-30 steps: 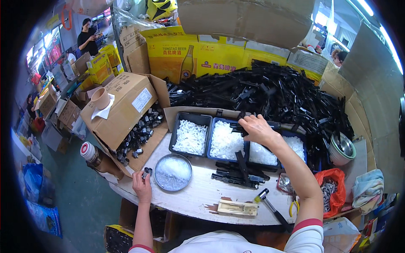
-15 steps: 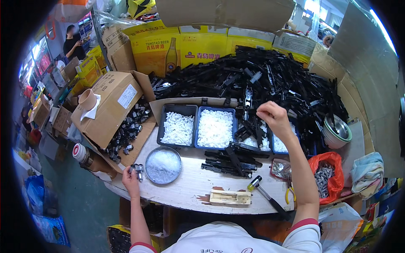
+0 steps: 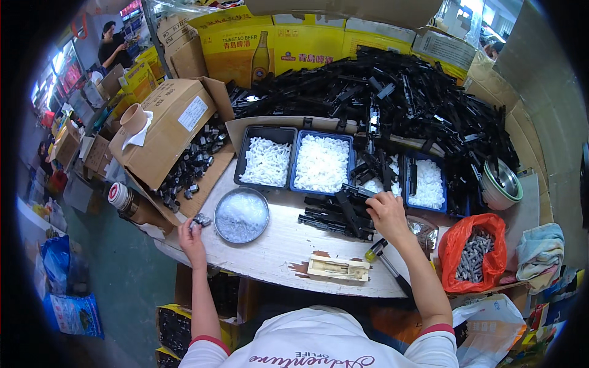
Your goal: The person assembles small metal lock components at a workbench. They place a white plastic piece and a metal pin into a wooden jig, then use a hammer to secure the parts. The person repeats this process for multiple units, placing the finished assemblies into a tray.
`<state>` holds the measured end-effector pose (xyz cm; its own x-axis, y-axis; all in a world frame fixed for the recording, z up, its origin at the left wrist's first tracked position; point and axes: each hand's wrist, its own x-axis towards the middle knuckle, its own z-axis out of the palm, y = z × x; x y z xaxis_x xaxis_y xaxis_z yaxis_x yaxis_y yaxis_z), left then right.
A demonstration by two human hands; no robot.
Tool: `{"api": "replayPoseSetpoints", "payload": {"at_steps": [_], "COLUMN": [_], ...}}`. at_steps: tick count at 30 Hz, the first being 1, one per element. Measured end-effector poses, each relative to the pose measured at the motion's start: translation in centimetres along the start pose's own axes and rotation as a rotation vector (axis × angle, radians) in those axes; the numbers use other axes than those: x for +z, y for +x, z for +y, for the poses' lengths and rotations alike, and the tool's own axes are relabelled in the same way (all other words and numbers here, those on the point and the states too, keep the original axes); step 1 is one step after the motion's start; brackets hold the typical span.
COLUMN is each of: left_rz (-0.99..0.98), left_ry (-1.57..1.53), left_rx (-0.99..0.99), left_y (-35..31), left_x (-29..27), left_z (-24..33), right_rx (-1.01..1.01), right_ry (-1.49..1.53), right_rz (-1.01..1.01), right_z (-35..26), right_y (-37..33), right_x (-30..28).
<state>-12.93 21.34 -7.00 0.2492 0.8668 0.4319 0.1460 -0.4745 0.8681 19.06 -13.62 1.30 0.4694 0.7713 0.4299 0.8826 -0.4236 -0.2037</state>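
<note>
head view: your right hand [image 3: 386, 211] rests palm-down, fingers curled onto the stack of black plastic strips [image 3: 334, 214] before the blue trays, likely to steady them. your left hand [image 3: 191, 236] pinches a small dark metal part [image 3: 201, 220] beside the round dish [image 3: 241, 214].

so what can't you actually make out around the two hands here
- Head view: what the left hand pinches is too small to identify; a small dark part shows at its fingertips.
- Head view: the right hand covers its own fingertips on the black strips, so the grip is unclear.
- Head view: the clear pieces in the round metal dish are too small to identify.
- Head view: the right blue tray is partly buried by black parts.
</note>
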Motion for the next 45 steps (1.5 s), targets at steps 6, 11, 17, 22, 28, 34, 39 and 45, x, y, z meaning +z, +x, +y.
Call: {"api": "replayPoseSetpoints", "payload": {"at_steps": [6, 11, 17, 22, 28, 34, 39, 45], "left_rz": [-0.104, -0.042, -0.426, -0.589, -0.791, -0.769, -0.78, -0.812], "left_ry": [0.178, -0.462, -0.718, -0.875, -0.981, -0.667, -0.291, 0.012], "left_rx": [0.075, -0.481, -0.748, -0.851, -0.951, -0.71, -0.232, 0.411], "left_y": [-1.3, -1.4, -6.5, -9.0, -9.1, -10.3, -11.2, -11.1], "left_x": [-0.4, -2.2, 1.2, 4.4, 6.1, 7.0, 7.9, 8.0], "left_z": [0.8, 3.5, 11.1, 11.1, 12.9, 12.0, 12.0, 11.8], "right_rx": [0.168, 0.023, 0.208, 0.226, 0.023, -0.064, -0.157, -0.138], "right_ry": [-0.116, -0.083, -0.16, 0.287, 0.359, 0.058, -0.082, -0.136], "right_rz": [0.129, 0.06, 0.005, 0.032, -0.225, -0.348, -0.295, -0.332], "right_z": [-0.8, -2.8, -4.6, -5.2, -8.4, -10.4, -11.6, -14.0], "right_y": [1.6, 1.1, -0.1, -0.1, -5.3, -8.5, -9.0, -8.5], "right_x": [0.4, 1.3, 3.6, 1.0, -2.7, -1.4, 1.4, 3.4]}}
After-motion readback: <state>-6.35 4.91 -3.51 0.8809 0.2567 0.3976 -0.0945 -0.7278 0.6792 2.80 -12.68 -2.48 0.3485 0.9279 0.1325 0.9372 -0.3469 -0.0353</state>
